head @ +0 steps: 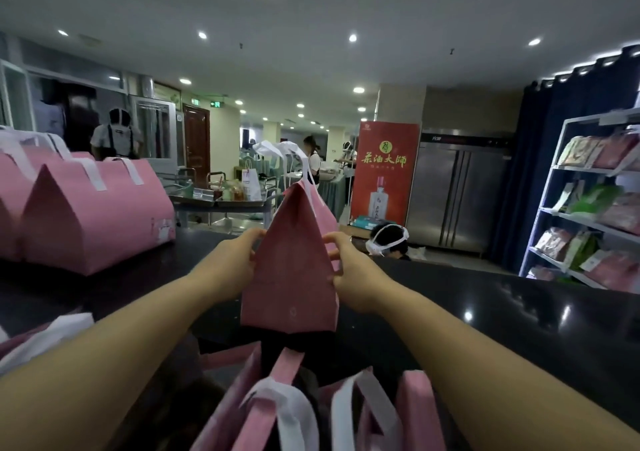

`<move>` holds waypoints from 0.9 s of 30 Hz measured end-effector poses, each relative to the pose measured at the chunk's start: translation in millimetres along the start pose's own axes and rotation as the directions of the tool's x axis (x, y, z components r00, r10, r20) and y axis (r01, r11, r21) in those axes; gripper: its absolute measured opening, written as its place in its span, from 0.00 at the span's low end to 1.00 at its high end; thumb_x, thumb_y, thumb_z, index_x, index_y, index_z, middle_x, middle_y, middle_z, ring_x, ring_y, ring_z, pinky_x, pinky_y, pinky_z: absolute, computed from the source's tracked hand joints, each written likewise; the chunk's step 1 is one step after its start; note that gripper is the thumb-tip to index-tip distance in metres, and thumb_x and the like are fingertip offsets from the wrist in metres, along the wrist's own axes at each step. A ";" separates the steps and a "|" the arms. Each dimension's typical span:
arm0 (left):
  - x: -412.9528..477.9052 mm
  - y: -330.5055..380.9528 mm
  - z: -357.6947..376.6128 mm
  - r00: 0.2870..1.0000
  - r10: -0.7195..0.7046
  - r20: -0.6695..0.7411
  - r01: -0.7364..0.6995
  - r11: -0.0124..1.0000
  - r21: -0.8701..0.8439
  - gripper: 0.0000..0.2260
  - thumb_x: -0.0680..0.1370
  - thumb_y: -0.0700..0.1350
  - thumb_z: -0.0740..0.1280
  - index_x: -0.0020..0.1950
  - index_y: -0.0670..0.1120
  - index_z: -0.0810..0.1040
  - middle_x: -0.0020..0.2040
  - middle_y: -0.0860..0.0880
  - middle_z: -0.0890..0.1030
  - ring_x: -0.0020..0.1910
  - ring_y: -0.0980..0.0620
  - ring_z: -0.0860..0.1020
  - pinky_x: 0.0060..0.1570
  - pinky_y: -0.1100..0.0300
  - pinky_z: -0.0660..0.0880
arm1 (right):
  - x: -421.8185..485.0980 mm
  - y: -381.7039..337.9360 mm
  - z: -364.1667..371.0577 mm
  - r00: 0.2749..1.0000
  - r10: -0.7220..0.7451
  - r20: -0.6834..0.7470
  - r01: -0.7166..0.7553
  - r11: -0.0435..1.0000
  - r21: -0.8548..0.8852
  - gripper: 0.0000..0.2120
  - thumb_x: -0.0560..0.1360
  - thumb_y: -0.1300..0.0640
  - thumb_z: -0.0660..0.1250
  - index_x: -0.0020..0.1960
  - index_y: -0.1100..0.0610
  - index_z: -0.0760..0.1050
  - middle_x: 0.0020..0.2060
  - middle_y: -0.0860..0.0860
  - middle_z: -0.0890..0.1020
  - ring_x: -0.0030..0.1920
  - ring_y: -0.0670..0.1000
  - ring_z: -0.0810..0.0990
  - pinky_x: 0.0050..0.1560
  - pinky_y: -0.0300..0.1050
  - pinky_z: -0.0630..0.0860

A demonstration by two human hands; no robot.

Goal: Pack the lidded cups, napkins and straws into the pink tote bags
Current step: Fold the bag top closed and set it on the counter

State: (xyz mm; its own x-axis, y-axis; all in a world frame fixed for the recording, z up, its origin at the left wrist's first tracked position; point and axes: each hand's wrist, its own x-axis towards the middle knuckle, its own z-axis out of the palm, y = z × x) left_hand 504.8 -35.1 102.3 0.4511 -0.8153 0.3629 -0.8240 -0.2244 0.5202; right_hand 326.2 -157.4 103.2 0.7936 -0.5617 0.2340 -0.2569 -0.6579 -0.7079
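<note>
While both hands are clasping the upright pink tote bag point(291, 284), the grip is doing all the steadying. The left hand point(235, 260) is curling its fingers round the bag's left edge, and the right hand point(346, 270) is pinching the right edge, thumb in front and fingers tucking behind. The bag is standing on the dark table point(502, 312), close to its near edge, with its top folding to a peak and the white handles point(287, 152) flopping above.

The contents are hidden. No cups, napkins or straws are showing, so I can't tell whether it's loaded.

Now the danger. This is a tall, narrow bag on a glossy surface. If lidded cups are sitting inside, squeezing those soft sides could be tilting one over or popping a lid. Letting go unevenly could be sending the bag toppling off the near edge onto the spare bags point(277, 412) lying just below. Off to the left, the other standing bags point(97, 218) are sitting well apart, so crowding isn't looking like the worry here.
</note>
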 end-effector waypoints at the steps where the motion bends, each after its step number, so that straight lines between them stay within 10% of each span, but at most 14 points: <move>1: 1.5 -11.0 -6.4 1.000 -0.006 0.002 0.006 1.000 -0.013 0.20 0.75 0.37 0.62 0.64 0.55 0.65 0.49 0.47 0.79 0.44 0.48 0.79 0.46 0.47 0.78 | 6.6 -7.8 9.4 1.000 0.012 0.011 -0.012 1.000 -0.009 0.24 0.75 0.66 0.61 0.63 0.44 0.61 0.54 0.52 0.74 0.50 0.56 0.80 0.49 0.59 0.80; 17: 9.5 -84.2 -52.3 0.985 -0.125 -0.120 0.119 0.991 -0.056 0.23 0.74 0.45 0.68 0.67 0.48 0.66 0.60 0.42 0.76 0.56 0.45 0.74 0.49 0.56 0.69 | 48.8 -64.3 58.1 0.993 0.037 -0.110 -0.067 0.959 -0.277 0.26 0.74 0.58 0.68 0.70 0.52 0.65 0.65 0.54 0.73 0.60 0.54 0.75 0.59 0.50 0.74; 27: -75.2 15.5 -59.6 0.950 0.191 -0.246 -0.230 0.963 -0.139 0.08 0.71 0.48 0.72 0.46 0.50 0.76 0.40 0.55 0.80 0.40 0.58 0.78 0.37 0.62 0.71 | -88.8 -81.5 -20.1 0.974 -0.169 -0.154 0.091 0.903 -0.419 0.09 0.74 0.55 0.69 0.54 0.54 0.78 0.47 0.47 0.82 0.47 0.45 0.80 0.51 0.47 0.78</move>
State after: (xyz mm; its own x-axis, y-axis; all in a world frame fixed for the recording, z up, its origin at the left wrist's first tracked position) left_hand 478.5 54.5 129.2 0.3557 -0.6860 0.6347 -0.8497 0.0455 0.5253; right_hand 265.6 -64.0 153.5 0.7314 -0.5126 0.4499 -0.3913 -0.8557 -0.3387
